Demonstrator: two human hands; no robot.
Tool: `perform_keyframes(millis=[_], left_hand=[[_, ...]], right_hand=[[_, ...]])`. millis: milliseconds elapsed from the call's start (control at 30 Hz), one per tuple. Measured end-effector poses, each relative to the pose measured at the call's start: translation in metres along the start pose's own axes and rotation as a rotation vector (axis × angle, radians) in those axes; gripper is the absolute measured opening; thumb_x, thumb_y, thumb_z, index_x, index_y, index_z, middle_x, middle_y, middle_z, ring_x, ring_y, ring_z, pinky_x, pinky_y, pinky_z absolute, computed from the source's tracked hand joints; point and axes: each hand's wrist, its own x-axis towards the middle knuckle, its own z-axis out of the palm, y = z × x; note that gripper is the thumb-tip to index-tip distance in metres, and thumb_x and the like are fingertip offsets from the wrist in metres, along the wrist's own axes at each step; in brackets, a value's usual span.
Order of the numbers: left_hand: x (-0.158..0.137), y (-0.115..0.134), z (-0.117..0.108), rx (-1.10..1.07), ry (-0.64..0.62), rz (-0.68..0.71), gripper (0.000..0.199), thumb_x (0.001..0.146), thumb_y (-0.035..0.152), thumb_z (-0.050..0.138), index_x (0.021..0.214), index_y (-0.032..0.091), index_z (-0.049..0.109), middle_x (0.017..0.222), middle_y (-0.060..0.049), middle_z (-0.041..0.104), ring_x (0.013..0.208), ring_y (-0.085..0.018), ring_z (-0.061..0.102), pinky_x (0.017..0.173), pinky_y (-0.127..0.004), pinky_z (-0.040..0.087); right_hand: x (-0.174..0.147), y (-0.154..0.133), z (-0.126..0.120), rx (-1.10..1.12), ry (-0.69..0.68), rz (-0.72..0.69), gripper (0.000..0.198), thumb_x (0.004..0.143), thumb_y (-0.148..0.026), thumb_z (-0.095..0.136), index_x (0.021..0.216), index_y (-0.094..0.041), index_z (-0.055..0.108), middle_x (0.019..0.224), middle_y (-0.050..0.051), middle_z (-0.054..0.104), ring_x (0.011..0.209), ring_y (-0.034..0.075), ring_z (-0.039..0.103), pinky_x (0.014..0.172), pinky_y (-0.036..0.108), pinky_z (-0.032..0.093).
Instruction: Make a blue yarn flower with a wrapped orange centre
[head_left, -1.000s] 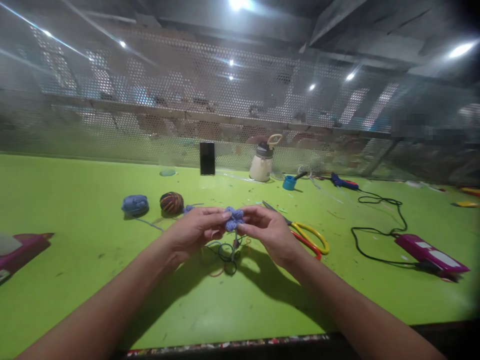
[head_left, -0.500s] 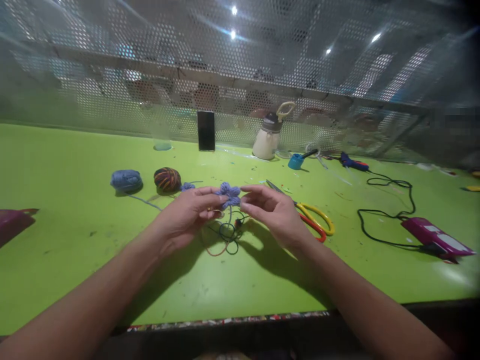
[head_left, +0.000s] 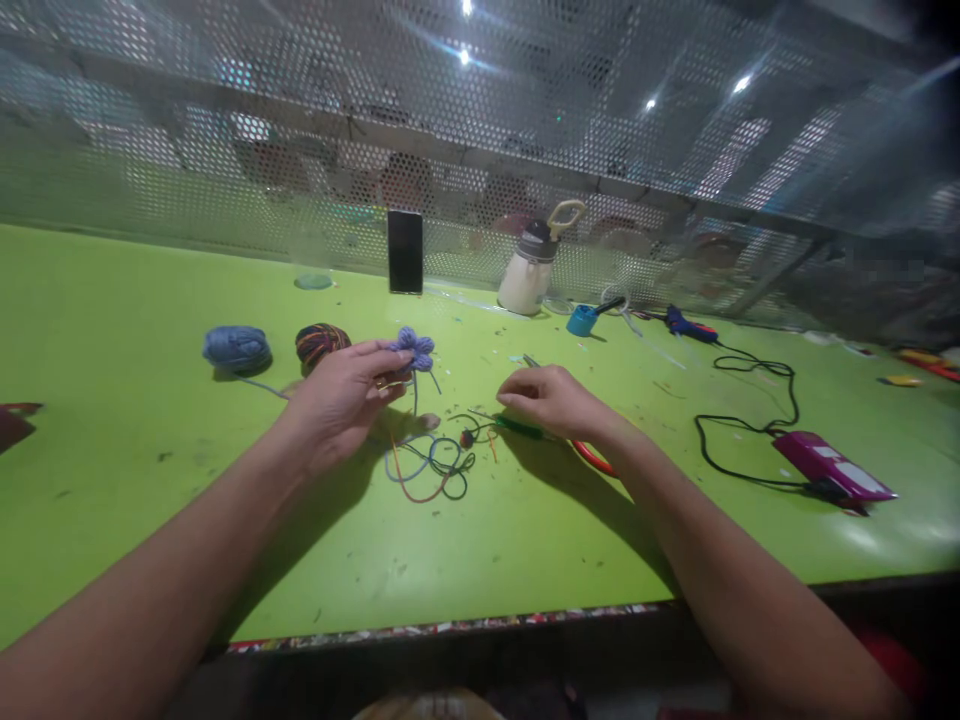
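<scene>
My left hand (head_left: 352, 390) pinches a purple crocheted flower (head_left: 415, 350) between thumb and fingers, with yarn tails hanging below it. My right hand (head_left: 555, 398) is curled with its fingers drawn together; anything inside them is hidden. Just below that hand is a green-handled tool with a thin shaft, apparently a crochet hook (head_left: 519, 428). Scissors (head_left: 596, 460) lie partly covered by my right hand and forearm, their red handle showing. Tangled yarn strands (head_left: 442, 465) lie on the table between my hands, near a small dark red-and-black bead-like piece (head_left: 466, 438).
Blue yarn (head_left: 237, 348) and a multicoloured yarn ball (head_left: 322, 343) sit to the left. A phone (head_left: 405, 252), a bottle (head_left: 527, 270) and a blue cup-like holder (head_left: 582, 320) stand behind. At right are a glue gun (head_left: 690, 326) and a corded magenta box (head_left: 832, 468).
My left hand has carried the flower to the left, away from my right hand. The right hand has curled its fingers near the scissors, and the green-handled tool has come into sight.
</scene>
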Motion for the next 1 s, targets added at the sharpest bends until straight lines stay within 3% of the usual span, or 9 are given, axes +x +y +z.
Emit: perform_keyframes(millis=[133, 367, 533, 667, 833, 933, 1000], left_hand=[[0.001, 0.003, -0.001, -0.010, 0.041, 0.043, 0.016, 0.074, 0.000, 0.068, 0.069, 0.015, 0.069, 0.082, -0.001, 0.069, 0.081, -0.012, 0.060, 0.068, -0.021, 0.044], [0.003, 0.003, -0.009, 0.008, -0.018, 0.085, 0.009, 0.074, 0.006, 0.074, 0.074, 0.015, 0.070, 0.086, -0.002, 0.071, 0.083, -0.012, 0.061, 0.070, -0.022, 0.047], [-0.003, -0.001, -0.004, 0.079, -0.100, -0.011, 0.009, 0.076, 0.009, 0.073, 0.084, 0.014, 0.073, 0.089, -0.006, 0.072, 0.081, -0.014, 0.062, 0.068, -0.024, 0.051], [-0.007, 0.002, -0.001, 0.113, -0.076, -0.029, 0.008, 0.075, 0.009, 0.075, 0.080, 0.014, 0.071, 0.086, -0.005, 0.072, 0.079, -0.013, 0.063, 0.063, -0.022, 0.051], [-0.005, 0.000, -0.001, 0.150, -0.099, -0.032, 0.005, 0.077, 0.007, 0.071, 0.078, 0.011, 0.071, 0.082, -0.006, 0.071, 0.072, -0.012, 0.063, 0.056, -0.019, 0.049], [-0.005, -0.002, 0.000, 0.171, -0.135, -0.067, 0.004, 0.077, 0.006, 0.070, 0.079, 0.009, 0.072, 0.084, -0.008, 0.071, 0.070, -0.012, 0.064, 0.053, -0.019, 0.050], [-0.007, -0.003, 0.002, 0.173, -0.153, -0.086, 0.004, 0.077, 0.006, 0.070, 0.080, 0.008, 0.072, 0.085, -0.009, 0.070, 0.069, -0.013, 0.063, 0.055, -0.022, 0.054]], right_hand=[[-0.010, 0.008, 0.001, -0.194, -0.054, -0.017, 0.016, 0.084, -0.018, 0.060, 0.075, -0.015, 0.073, 0.079, 0.011, 0.071, 0.072, 0.022, 0.061, 0.066, 0.034, 0.042], [-0.024, 0.005, 0.007, -0.339, -0.106, -0.045, 0.009, 0.084, -0.018, 0.060, 0.083, -0.017, 0.069, 0.086, 0.011, 0.067, 0.077, 0.022, 0.057, 0.063, 0.033, 0.037], [-0.023, 0.005, 0.016, -0.347, -0.083, -0.008, 0.013, 0.080, -0.011, 0.055, 0.072, -0.018, 0.062, 0.074, 0.009, 0.063, 0.063, 0.017, 0.049, 0.057, 0.031, 0.030], [-0.023, 0.012, 0.014, -0.302, -0.031, 0.047, 0.012, 0.079, -0.011, 0.055, 0.069, -0.018, 0.059, 0.069, 0.008, 0.060, 0.059, 0.016, 0.046, 0.055, 0.031, 0.028], [-0.021, 0.008, 0.004, -0.160, 0.082, 0.063, 0.013, 0.090, -0.017, 0.046, 0.092, -0.016, 0.059, 0.083, 0.007, 0.063, 0.070, 0.018, 0.054, 0.061, 0.030, 0.038], [-0.024, -0.006, 0.002, 0.056, 0.113, -0.015, 0.020, 0.093, -0.020, 0.044, 0.099, -0.016, 0.062, 0.088, 0.006, 0.065, 0.076, 0.017, 0.057, 0.065, 0.029, 0.042], [-0.026, -0.015, 0.006, 0.188, 0.103, -0.031, 0.020, 0.092, -0.027, 0.051, 0.096, -0.016, 0.067, 0.079, 0.004, 0.065, 0.068, 0.016, 0.055, 0.061, 0.029, 0.041]])
